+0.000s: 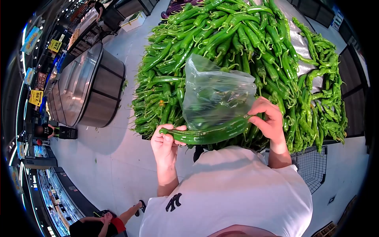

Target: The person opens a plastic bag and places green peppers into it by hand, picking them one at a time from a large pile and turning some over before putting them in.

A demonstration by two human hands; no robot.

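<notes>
One long green pepper [213, 136] is stretched between my two hands, in front of my white shirt. My left hand [167, 142] pinches its left end between thumb and fingers. At the other end, my right hand [267, 117] has thumb and fingers closed on the pepper's stem. A clear plastic bag [217, 93] lies just beyond the pepper, its right edge beside my right fingers; whether they hold it too is hard to tell. Behind the bag rises a large heap of green peppers [244, 31].
Thinner, wrinkled peppers [327, 106] lie at the right of the stand. A wire basket [312, 166] is below them. A metal display bin [87, 87] stands left on the pale floor [114, 158]. People are at lower left [98, 225] and upper left [98, 10].
</notes>
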